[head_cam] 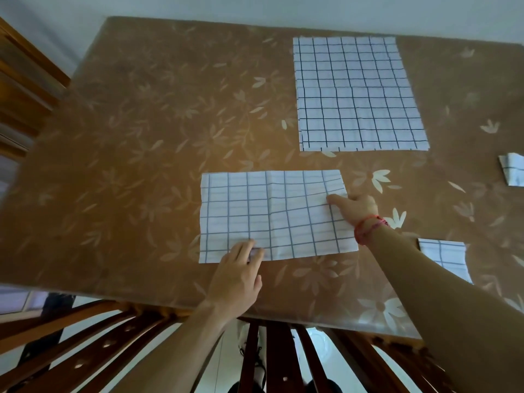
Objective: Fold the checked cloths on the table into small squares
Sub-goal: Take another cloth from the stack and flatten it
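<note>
On the floral table (141, 137), checked cloth (269, 214) creased mid-width, left fingers (249, 248) flat on near edge, right fingers (335, 199) grip unclear

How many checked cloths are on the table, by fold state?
Large cloth, spread open: 1
Part-folded cloth, centre: 1
Smaller folded cloths, right side (one cut off by frame): 2
Total: 4

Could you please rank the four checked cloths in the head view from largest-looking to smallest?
1. The far flat cloth and the middle cloth look about alike, one taller and one wider, so I won't rank them.
2. The near-right folded cloth, partly hidden.
3. The right-edge cloth, cut off by the frame, so its rank against the previous one is unsure.
</note>
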A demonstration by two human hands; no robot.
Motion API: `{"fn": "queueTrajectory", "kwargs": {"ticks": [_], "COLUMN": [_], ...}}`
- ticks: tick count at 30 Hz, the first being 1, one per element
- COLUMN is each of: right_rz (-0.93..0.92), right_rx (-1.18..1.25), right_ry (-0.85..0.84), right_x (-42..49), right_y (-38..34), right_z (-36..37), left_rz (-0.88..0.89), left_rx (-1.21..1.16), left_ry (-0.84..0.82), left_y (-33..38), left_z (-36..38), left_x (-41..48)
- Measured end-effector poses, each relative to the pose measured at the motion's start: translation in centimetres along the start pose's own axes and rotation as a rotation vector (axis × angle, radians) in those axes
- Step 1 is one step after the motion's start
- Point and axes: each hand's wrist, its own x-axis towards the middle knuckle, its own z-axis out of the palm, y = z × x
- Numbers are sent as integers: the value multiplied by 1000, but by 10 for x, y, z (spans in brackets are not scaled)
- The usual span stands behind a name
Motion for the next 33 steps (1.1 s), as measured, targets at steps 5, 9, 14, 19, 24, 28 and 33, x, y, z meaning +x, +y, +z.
{"fn": "queueTrajectory", "kwargs": {"ticks": [5, 9, 14, 19, 24, 28, 33], "right_rz": [-68, -58, -40, 61, 340, 354, 179], "right_rx": [6, 102, 181, 381, 733, 734, 681], "right_ry": [-23, 63, 189, 290, 93, -126, -423], "right_x": [-3, -18, -38, -62, -88, -111, -120], "right_y": [8, 16, 34, 51, 70, 72, 75], "right_z": [-7, -14, -20, -28, -22, -15, -19], "left_rz": [7, 25, 54, 121, 71, 2, -3], "left_rx": [24, 41, 50, 57, -24, -85, -123], "left_ry": [-14, -11, -16, 3, -27, -53, -32], "left_y": [-1, 3, 21, 43, 61, 56, 43], "left_z": [-1, -8, -11, -8, -3, 1, -4], "left_x": [0, 11, 26, 28, 25, 21, 11]}}
